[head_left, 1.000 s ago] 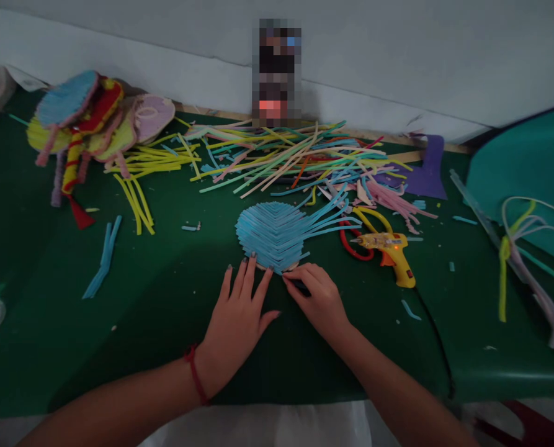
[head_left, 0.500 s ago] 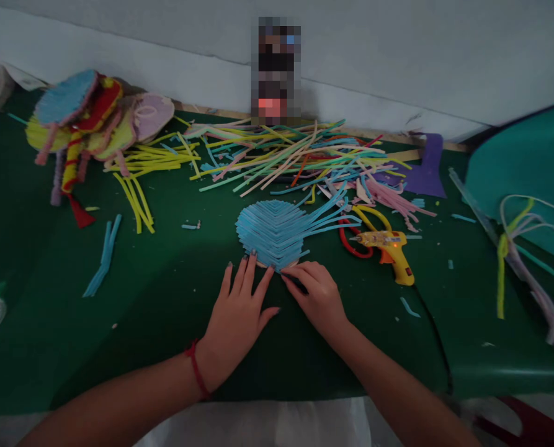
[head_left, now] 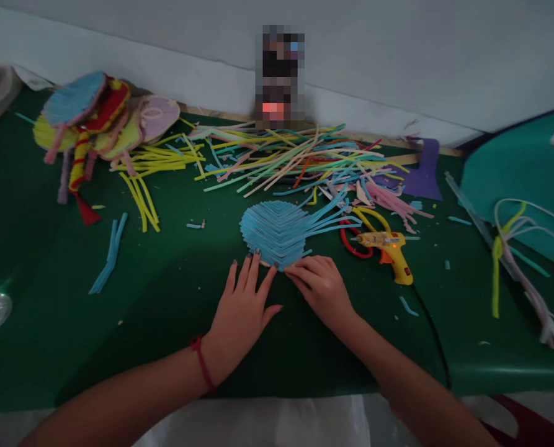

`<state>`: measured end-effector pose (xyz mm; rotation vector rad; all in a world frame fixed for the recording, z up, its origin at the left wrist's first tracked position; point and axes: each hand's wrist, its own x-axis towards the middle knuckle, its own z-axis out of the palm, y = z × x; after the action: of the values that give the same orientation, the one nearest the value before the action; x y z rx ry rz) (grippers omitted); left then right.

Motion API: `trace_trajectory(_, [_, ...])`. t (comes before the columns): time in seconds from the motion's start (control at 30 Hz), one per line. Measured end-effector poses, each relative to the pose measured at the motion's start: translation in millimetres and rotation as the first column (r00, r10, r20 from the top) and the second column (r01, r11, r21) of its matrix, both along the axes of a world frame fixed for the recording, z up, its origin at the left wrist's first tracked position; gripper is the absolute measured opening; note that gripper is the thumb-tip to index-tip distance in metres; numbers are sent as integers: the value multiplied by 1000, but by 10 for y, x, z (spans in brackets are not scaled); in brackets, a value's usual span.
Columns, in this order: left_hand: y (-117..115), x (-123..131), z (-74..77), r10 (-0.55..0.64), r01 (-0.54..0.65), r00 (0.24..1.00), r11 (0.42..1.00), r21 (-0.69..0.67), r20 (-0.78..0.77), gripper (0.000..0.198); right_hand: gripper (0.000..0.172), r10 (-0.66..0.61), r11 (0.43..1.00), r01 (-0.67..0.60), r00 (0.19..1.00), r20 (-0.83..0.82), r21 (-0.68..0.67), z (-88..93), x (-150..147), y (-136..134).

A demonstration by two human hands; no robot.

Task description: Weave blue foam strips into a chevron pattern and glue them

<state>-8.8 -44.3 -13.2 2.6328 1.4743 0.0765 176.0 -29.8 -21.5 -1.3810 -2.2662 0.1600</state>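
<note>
A round piece [head_left: 277, 230] covered with blue pipe cleaners in a V-shaped pattern lies on the table in front of me. Several loose blue ends [head_left: 335, 217] fan out from its right side. My left hand [head_left: 245, 310] is spread, its fingertips resting on the lower left rim, where a strip of pale base shows. At the lower right rim, my right hand [head_left: 326, 288] has thumb and fingers pinched together on the end of a blue pipe cleaner, mostly hidden by the fingertips.
A yellow glue gun [head_left: 397, 257] with a black cord lies right, beside red-and-yellow-handled scissors [head_left: 353, 239]. Behind is a heap of coloured pipe cleaners [head_left: 281, 155]. Fuzzy fans [head_left: 79, 102] are piled back left. A teal chair-like surface [head_left: 513, 167] is at the right.
The view has shifted slightly. Both hands stay at the lower rim of the blue piece; the right fingers have moved a little along the rim to the right.
</note>
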Motion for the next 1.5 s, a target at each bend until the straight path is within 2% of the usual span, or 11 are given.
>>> trace_trajectory(0.1, [-1, 2, -7, 5, -5, 1000, 1000, -6, 3, 62, 19, 133, 991, -136, 982, 137, 17, 98, 51, 122])
trace_trajectory(0.23, [-3, 4, -21, 2, -2, 1000, 1000, -14, 11, 63, 19, 303, 950, -313, 919, 252, -2, 216, 100, 316])
trace_trajectory(0.47, [-9, 1, -39, 0, 0, 1000, 1000, -15, 12, 64, 25, 459, 888, -432, 847, 269, -156, 255, 129, 511])
trace_trajectory(0.6, [-11, 1, -39, 2, -2, 1000, 1000, -13, 10, 64, 23, 430, 901, -408, 886, 176, -146, 252, 221, 468])
trace_trajectory(0.73, [-6, 2, -38, 4, -4, 1000, 1000, -3, 12, 63, 20, 310, 944, -304, 950, 27, -130, 246, 397, 375])
trace_trajectory(0.93, [-9, 4, -65, 0, -1, 999, 1000, 22, 47, 62, 16, 169, 984, -173, 982, -82, -40, 99, 558, 323])
trace_trajectory(1.13, [-12, 6, -62, -16, 15, 1000, 999, 38, 27, 58, 17, 141, 989, -144, 986, -87, -29, -12, 527, 342])
trace_trajectory(1.5, [-5, 17, -27, -27, 27, 1000, 998, 51, -5, 58, 13, 131, 991, -132, 991, -22, -13, 7, 517, 318])
